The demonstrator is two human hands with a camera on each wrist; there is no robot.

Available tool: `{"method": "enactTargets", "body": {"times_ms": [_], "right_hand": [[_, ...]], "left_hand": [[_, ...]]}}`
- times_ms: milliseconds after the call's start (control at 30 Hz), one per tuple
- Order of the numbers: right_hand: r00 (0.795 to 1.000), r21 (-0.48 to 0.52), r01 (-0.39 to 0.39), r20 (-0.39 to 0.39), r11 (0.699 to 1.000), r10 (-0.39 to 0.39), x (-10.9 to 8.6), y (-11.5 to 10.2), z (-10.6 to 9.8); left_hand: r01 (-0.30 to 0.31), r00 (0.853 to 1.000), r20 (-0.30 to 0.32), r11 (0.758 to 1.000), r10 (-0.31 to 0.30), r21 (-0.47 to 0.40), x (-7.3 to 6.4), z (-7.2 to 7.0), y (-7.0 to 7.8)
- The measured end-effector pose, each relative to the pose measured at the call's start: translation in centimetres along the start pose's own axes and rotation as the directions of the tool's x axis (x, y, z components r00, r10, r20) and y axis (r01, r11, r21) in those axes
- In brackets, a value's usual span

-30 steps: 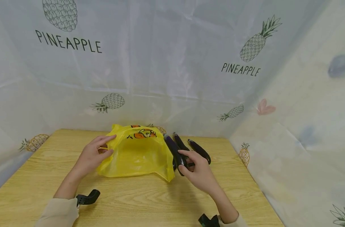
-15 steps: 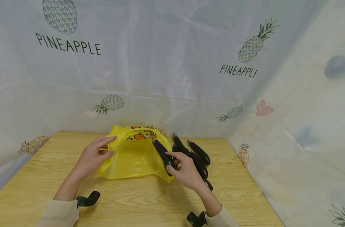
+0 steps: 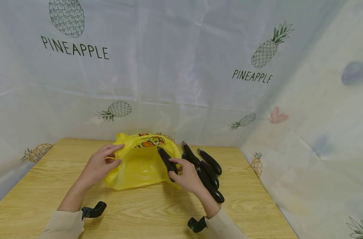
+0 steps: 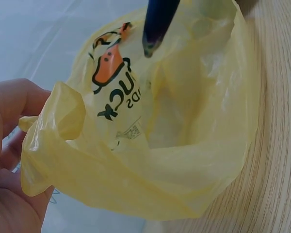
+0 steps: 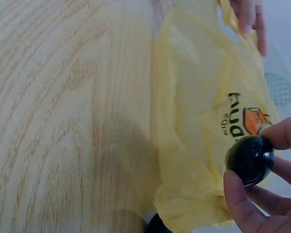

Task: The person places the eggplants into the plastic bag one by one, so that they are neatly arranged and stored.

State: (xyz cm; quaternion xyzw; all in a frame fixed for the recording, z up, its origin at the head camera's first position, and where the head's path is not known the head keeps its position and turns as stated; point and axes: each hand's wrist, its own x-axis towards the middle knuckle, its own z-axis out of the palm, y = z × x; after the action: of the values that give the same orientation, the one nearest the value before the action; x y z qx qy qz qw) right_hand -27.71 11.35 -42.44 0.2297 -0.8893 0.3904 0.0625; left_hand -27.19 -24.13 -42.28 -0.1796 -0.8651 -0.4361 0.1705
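Observation:
A yellow plastic bag (image 3: 139, 169) with a printed duck lies on the table, its mouth spread open towards me. My left hand (image 3: 99, 164) holds the bag's left edge, where the plastic bunches at the fingers in the left wrist view. My right hand (image 3: 185, 174) grips a dark eggplant (image 3: 167, 162) between thumb and fingers, at the bag's mouth on the right side. Its stem end points into the opening, seen from the left wrist as a dark tip (image 4: 157, 24). The right wrist view shows its rounded end (image 5: 250, 160).
Several more eggplants (image 3: 210, 161) lie close together to the right of the bag, some touching. The wooden table (image 3: 139, 212) meets a pineapple-print sheet (image 3: 169, 83) at the back and sides. Black wrist cameras (image 3: 94, 209) stick out from both wrists.
My right hand has carried the eggplant leftwards from beside the other eggplants to the bag's mouth, uncovering more of those on the table. The left hand stays at the bag's edge.

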Motion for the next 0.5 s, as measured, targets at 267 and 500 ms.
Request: {"method": "enactTargets", "body": {"times_ms": [267, 500], "right_hand": [[0.999, -0.013, -0.054, 0.004, 0.998, 0.054, 1.3, 0.5, 1.1], [0.997, -0.022, -0.074, 0.006, 0.997, 0.074, 2.7, 1.2, 2.4]], "left_hand": [[-0.014, 1.0, -0.005, 1.0, 0.014, -0.003, 0.0, 0.2, 0.1], [-0.018, 1.0, 0.0, 1.0, 0.018, -0.021, -0.2, 0.0, 0.5]]}}
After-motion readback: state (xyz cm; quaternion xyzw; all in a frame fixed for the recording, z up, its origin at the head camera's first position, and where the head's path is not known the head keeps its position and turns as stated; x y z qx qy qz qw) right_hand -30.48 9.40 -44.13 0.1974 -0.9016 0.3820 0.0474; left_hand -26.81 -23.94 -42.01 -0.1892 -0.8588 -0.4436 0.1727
